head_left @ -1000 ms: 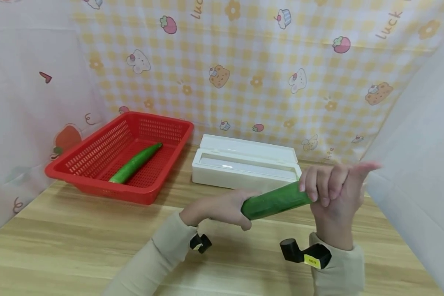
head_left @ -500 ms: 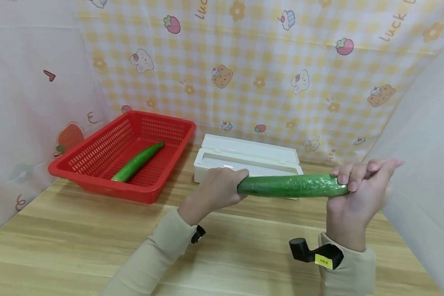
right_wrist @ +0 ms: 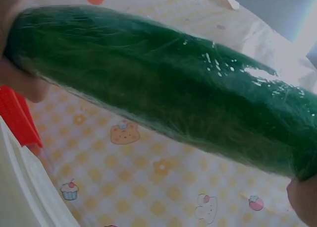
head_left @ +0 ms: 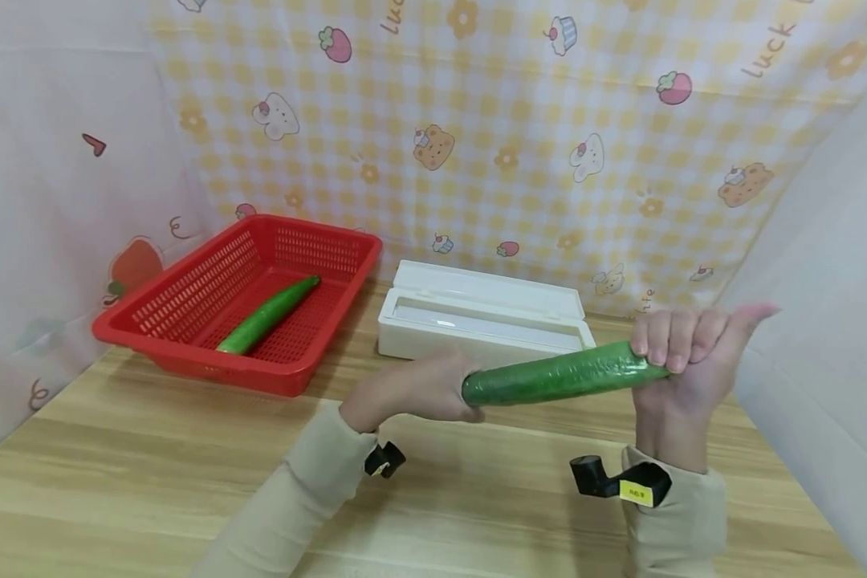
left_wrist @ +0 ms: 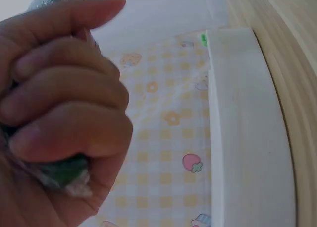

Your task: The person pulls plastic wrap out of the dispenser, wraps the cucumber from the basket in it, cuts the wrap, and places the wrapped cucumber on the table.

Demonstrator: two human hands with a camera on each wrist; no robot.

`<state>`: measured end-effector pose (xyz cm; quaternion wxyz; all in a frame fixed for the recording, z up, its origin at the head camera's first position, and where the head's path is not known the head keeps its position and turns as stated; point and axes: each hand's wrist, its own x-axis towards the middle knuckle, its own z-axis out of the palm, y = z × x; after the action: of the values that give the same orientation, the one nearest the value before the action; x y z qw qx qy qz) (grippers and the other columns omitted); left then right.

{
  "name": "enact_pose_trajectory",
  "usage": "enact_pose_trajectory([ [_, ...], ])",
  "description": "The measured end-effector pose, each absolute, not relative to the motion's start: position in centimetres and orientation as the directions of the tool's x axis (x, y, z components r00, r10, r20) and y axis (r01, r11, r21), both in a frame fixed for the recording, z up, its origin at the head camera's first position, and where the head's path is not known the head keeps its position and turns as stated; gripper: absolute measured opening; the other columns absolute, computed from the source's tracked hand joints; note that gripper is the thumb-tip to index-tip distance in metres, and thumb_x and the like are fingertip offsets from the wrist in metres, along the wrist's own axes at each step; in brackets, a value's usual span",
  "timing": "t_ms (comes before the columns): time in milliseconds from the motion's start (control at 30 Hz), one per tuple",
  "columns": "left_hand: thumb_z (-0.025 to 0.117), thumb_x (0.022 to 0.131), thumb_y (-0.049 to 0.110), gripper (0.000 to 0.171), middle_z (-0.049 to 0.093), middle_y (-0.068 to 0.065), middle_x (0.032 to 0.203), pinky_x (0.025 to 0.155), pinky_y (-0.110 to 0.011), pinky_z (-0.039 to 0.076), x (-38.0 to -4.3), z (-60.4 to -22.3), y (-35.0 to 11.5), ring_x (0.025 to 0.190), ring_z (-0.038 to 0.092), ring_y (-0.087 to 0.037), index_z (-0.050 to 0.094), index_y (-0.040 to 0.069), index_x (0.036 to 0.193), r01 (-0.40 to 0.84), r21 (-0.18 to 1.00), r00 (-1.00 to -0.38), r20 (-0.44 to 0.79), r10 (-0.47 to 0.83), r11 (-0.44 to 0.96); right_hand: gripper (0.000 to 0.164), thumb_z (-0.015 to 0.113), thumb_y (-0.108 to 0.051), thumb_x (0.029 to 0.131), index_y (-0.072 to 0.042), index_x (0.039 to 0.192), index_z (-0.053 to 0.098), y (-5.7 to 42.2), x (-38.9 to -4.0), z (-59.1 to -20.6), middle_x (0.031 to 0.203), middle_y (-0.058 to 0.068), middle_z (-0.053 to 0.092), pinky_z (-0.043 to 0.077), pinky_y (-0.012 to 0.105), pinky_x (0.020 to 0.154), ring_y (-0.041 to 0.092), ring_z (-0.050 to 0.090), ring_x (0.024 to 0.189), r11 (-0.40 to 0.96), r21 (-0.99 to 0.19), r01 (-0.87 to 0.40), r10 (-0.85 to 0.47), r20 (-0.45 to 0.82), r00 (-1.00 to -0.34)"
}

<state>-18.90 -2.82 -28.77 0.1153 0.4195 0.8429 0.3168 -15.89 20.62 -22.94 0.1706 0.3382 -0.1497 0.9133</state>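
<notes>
A green cucumber (head_left: 549, 377) wrapped in clear plastic film is held above the table between both hands. Around its left end my left hand (head_left: 419, 388) is curled; in the left wrist view the fingers (left_wrist: 74, 103) close over the cucumber and a crumpled bit of film (left_wrist: 79, 185) shows below them. My right hand (head_left: 686, 361) grips the right end, with the thumb pointing up and outward. Shiny wrinkled film covers the cucumber (right_wrist: 173, 83) in the right wrist view. Just behind it stands a long white film dispenser box (head_left: 433, 341) with its lid raised.
At the left a red plastic basket (head_left: 299, 373) holds another cucumber (head_left: 267, 317). The wooden table (head_left: 477, 498) stretches in front of the box. A checked cloth (head_left: 506, 104) hangs behind, and white walls stand on both sides.
The cucumber has shifted right since a second ago and its tilt has changed. The left hand turned over it and back, while the right hand moved outward along with it.
</notes>
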Motion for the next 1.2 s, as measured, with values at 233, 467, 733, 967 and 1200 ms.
enact_pose_trajectory([
  [233,0.072,0.073,0.008,0.023,0.039,0.005,0.054,0.042,-0.021,0.027,-18.9,-29.5,-3.0,0.046,0.031,-0.007,0.050,0.014,0.069,0.343,0.830,-0.565,-0.191,0.802,0.439,0.074,-0.006,-0.072,0.084,-0.014,0.047,0.022,19.1,-14.8,-22.2,0.037,-0.004,0.024,0.038,0.034,0.043,0.016,0.032,0.034,-0.972,-0.035,-0.231,0.012,0.980,-0.199],
  [467,0.064,0.076,0.005,0.027,0.041,0.008,0.057,0.051,-0.018,0.036,-18.9,-29.0,-2.5,0.053,0.039,-0.004,0.043,0.017,0.064,0.687,0.513,-0.685,0.224,0.693,0.514,0.069,0.029,-0.040,0.101,-0.004,0.042,0.028,19.3,-13.7,-21.7,0.034,0.008,0.036,0.046,0.035,0.042,0.021,0.040,0.031,-0.695,-0.233,-0.680,0.451,0.596,-0.665],
  [733,0.067,0.076,0.006,0.015,0.047,0.004,0.057,0.046,-0.022,0.038,-18.9,-29.4,-2.1,0.050,0.039,-0.009,0.054,0.014,0.075,0.659,0.167,-0.695,0.508,0.509,0.734,0.059,0.047,-0.032,0.097,-0.007,0.048,0.026,19.5,-14.0,-21.8,0.038,0.006,0.034,0.043,0.036,0.048,0.023,0.041,0.036,-0.709,-0.342,-0.617,0.522,0.334,-0.785],
  [967,0.066,0.076,0.004,0.027,0.036,0.008,0.056,0.052,-0.017,0.031,-19.6,-29.5,-2.4,0.052,0.035,-0.003,0.044,0.016,0.065,0.731,0.375,-0.682,0.391,0.618,0.570,0.070,0.017,-0.043,0.102,-0.010,0.040,0.018,19.5,-14.0,-21.8,0.031,0.003,0.021,0.035,0.036,0.035,0.021,0.030,0.028,-0.811,-0.124,-0.572,0.395,0.605,-0.691],
  [1200,0.072,0.078,0.014,0.043,0.031,0.009,0.052,0.048,-0.017,0.028,-19.5,-29.4,-2.3,0.048,0.030,-0.003,0.036,0.017,0.054,0.592,0.706,-0.666,0.158,0.729,0.388,0.071,-0.005,-0.067,0.088,-0.015,0.049,0.023,18.6,-14.3,-21.5,0.043,-0.005,0.024,0.043,0.044,0.055,0.014,0.028,0.042,-0.970,0.048,-0.237,0.060,0.997,-0.046],
])
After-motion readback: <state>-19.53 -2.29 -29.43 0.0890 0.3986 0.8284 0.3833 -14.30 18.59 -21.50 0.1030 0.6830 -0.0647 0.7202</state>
